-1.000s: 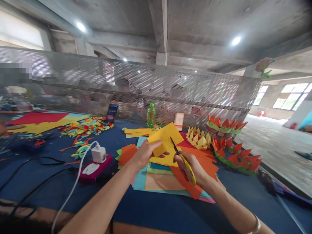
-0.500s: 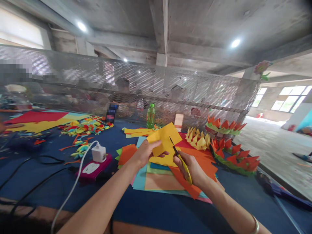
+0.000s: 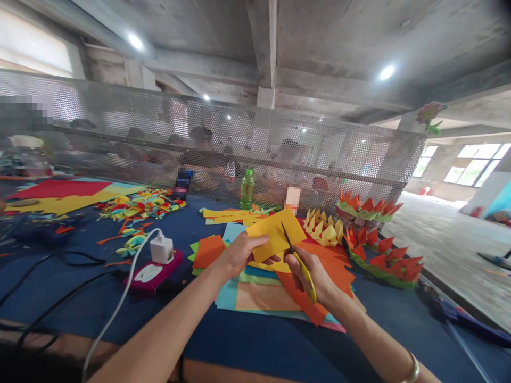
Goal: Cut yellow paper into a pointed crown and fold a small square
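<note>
My left hand (image 3: pixel 238 254) pinches a folded yellow paper sheet (image 3: pixel 275 233) and holds it up above a pile of coloured paper sheets (image 3: pixel 263 290). My right hand (image 3: pixel 313 276) is closed round yellow-handled scissors (image 3: pixel 298 261). Their dark blades point up and meet the right edge of the yellow sheet. Both hands hover over the blue table cover (image 3: pixel 255 340).
A pink power strip (image 3: pixel 154 272) with a white charger (image 3: pixel 162 250) and cables lies at left. Orange, yellow and green paper crowns (image 3: pixel 375 250) sit at right. A green bottle (image 3: pixel 247 189), paper scraps (image 3: pixel 139 207) and a perforated metal screen (image 3: pixel 223 143) with people behind it stand at the back.
The yellow sheet has tilted flatter and dropped slightly in my left hand. The scissors stay at its right edge. The view has shifted a little.
</note>
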Available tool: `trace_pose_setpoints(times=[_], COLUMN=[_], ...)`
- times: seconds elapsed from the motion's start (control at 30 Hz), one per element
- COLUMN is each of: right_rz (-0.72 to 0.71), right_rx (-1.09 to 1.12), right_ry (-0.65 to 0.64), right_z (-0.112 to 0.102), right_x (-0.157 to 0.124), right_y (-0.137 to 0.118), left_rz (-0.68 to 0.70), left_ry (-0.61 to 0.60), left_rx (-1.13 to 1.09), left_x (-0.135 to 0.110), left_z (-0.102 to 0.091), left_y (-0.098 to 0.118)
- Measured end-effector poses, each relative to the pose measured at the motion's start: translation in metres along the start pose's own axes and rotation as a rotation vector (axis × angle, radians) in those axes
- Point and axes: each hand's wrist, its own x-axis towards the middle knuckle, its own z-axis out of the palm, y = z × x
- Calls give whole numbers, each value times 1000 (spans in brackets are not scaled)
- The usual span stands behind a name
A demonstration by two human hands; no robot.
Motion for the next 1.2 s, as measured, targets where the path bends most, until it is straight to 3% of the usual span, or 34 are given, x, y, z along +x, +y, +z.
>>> trace_pose_setpoints(times=[0.5, 0.9, 1.2], right_rz=[-103, -24, -22], right_rx=[-98, -45, -77], right_ry=[123, 45, 83], right_z=[3, 2, 3], right_x=[4, 0, 0], right_y=[8, 1, 6], left_rz=[16, -27, -20], left_ry=[-18, -54, -83], left_rx=[-1, -35, -35], left_x=[-2, -1, 3], left_z=[1, 3, 1], left_y=[1, -1, -9])
